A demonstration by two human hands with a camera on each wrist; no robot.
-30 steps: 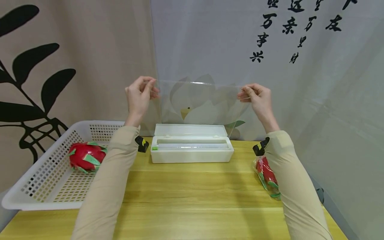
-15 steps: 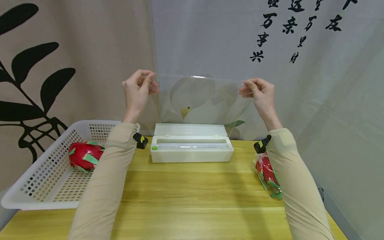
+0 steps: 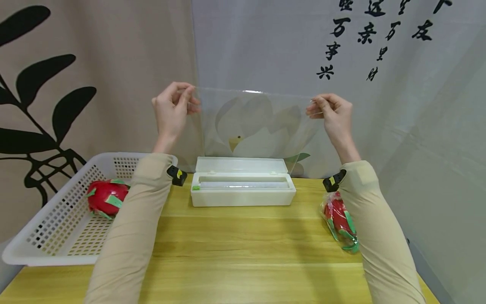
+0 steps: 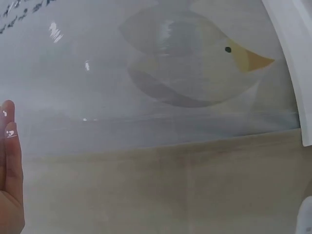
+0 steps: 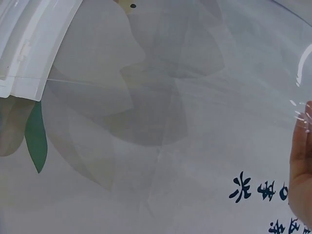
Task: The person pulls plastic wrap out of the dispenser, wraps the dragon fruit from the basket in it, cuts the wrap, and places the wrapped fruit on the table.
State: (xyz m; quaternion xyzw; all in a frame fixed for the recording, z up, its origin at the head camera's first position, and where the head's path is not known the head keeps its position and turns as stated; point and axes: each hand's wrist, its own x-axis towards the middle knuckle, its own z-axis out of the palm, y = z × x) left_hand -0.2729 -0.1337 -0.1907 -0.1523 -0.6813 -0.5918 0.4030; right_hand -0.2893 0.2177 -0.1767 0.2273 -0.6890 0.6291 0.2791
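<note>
A clear sheet of plastic wrap (image 3: 258, 118) stretches upright between the two hands, rising from a white wrap dispenser (image 3: 243, 197) whose lid stands raised. At its upper left corner the left hand (image 3: 171, 110) pinches the film between thumb and fingers. The right hand (image 3: 336, 120) pinches the upper right corner, slightly lower. Inside the dispenser lies a roll (image 3: 243, 185). Each wrist view shows the film spread taut across the picture, with only part of the left hand (image 4: 10, 170) and the right hand (image 5: 301, 165) at the edge.
A white perforated basket (image 3: 49, 236) on the left holds a red dragon fruit (image 3: 108, 197) with green scales, partly behind the left sleeve. Another dragon fruit (image 3: 341, 219), wrapped in clear film, lies on the wooden table (image 3: 243, 253) beside the right forearm. A printed curtain (image 3: 265, 46) hangs behind.
Both hands have risen and drifted slightly apart, drawing the plastic wrap higher above the dispenser. The dispenser, the basket and both dragon fruits stay in place.
</note>
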